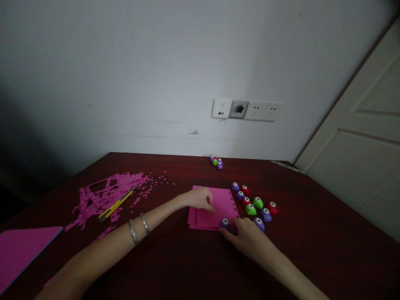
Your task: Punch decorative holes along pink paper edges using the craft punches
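Observation:
A small stack of pink paper sheets (220, 201) lies on the dark red table, with a row of small punched holes down its right edge. My left hand (199, 198) rests over the stack's left part, its fingers curled and the thumb pointing down; whatever may be under the fingers is hidden. At the lower right corner of the paper, my right hand (248, 235) has its thumb and fingers around a purple craft punch (224, 224) with a white and black button on top. Beside that hand sits another purple punch (259, 223).
Several red, green (258, 203) and purple punches stand right of the paper; a small cluster (216, 161) is near the wall. On the left lie cut pink scraps (108, 189), tiny punched bits, a yellow utility knife (116, 205) and a larger pink sheet (26, 250).

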Demonstrator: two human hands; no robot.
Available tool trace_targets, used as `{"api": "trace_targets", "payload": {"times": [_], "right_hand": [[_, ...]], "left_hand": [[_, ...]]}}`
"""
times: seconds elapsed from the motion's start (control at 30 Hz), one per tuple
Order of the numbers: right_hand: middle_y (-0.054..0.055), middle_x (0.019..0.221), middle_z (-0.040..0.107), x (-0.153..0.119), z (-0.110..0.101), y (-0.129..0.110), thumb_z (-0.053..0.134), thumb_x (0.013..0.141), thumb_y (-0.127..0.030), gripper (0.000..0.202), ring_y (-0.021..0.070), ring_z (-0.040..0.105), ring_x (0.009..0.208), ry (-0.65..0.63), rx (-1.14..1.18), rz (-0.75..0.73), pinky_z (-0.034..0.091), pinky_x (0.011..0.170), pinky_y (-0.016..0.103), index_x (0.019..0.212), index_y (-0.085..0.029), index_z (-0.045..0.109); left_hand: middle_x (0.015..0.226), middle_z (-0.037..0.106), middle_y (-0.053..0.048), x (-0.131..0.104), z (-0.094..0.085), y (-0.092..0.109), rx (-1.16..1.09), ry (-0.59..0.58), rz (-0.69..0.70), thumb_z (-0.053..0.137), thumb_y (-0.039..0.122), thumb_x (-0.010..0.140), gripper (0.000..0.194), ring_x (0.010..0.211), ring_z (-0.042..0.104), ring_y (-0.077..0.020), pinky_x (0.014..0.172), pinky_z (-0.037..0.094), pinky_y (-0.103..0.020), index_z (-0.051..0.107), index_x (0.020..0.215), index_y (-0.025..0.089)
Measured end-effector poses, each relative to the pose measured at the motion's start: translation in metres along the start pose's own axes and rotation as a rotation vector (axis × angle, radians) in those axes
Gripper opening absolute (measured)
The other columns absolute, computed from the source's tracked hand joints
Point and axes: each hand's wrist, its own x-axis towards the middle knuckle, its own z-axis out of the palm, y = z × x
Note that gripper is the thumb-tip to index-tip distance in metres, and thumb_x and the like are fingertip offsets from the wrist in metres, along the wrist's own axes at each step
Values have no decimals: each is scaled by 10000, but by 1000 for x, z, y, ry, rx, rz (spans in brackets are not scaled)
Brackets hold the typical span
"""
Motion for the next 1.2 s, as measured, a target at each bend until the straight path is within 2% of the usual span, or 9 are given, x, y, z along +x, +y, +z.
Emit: {"api": "trace_targets", "payload": {"times": [0.33,0.6,0.93,1.07,1.2], "right_hand": [[66,656,656,-1,0,-10,475,821,-376,275,182,601,590,-3,75,-1,293,500,250,708,-166,612],[58,645,647,-5,2,-9,483,810,-346,233,182,591,584,20,54,-37,280,500,251,704,-172,595],[46,649,629,-19,-6,-19,483,786,-315,188,167,567,570,-35,129,-41,289,497,247,711,-181,592],[39,607,608,-26,-19,-8,456,803,-344,215,158,543,522,9,166,16,298,487,249,705,-186,564],[23,534,559,-30,-34,27,431,804,-430,293,149,493,466,149,144,139,305,495,262,624,-205,488]], "left_hand": [[536,531,39,3,8,-14,80,-18,-46,703,411,613,285,508,454,-87,491,288,-216,576,575,158],[578,573,32,4,10,-17,80,-6,-60,714,430,606,283,522,460,-88,508,292,-217,612,615,167],[554,540,38,5,11,-19,70,-2,-48,713,457,605,318,502,445,-80,493,289,-213,598,598,160],[546,537,40,3,10,-17,64,1,-54,710,422,616,284,504,441,-79,489,287,-209,599,592,162],[534,530,36,1,9,-12,72,6,-62,711,398,616,271,507,442,-82,487,282,-211,595,570,157]]}}
